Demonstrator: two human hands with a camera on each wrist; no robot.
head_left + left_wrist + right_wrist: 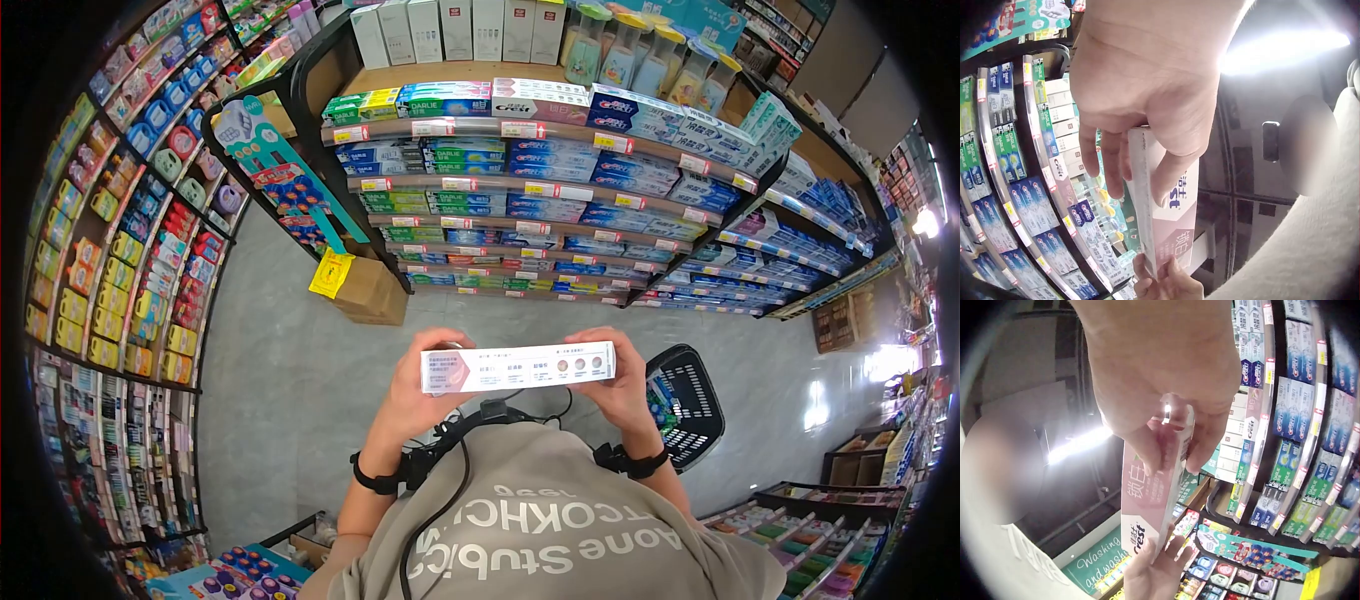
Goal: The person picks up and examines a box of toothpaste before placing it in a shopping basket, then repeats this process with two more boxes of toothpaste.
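Note:
A long pink-and-white Crest toothpaste box [517, 368] is held level in front of the chest, its printed white side turned up in the head view. My left hand [415, 370] grips one end and my right hand [618, 380] the other. In the left wrist view the thumb of the left hand [1147, 94] lies along the Crest face while its fingers go behind the box. The right hand [1163, 381] pinches its end between thumb and fingers in the right wrist view, where the box's pink front [1147, 487] shows.
Ahead stands a shelf unit [530, 190] stacked with toothpaste boxes, a cardboard carton [370, 292] at its left foot. A black shopping basket [690, 410] with items in it is on the right. Tall shelves of packaged goods [130, 220] line the left, with grey floor [270, 370] between.

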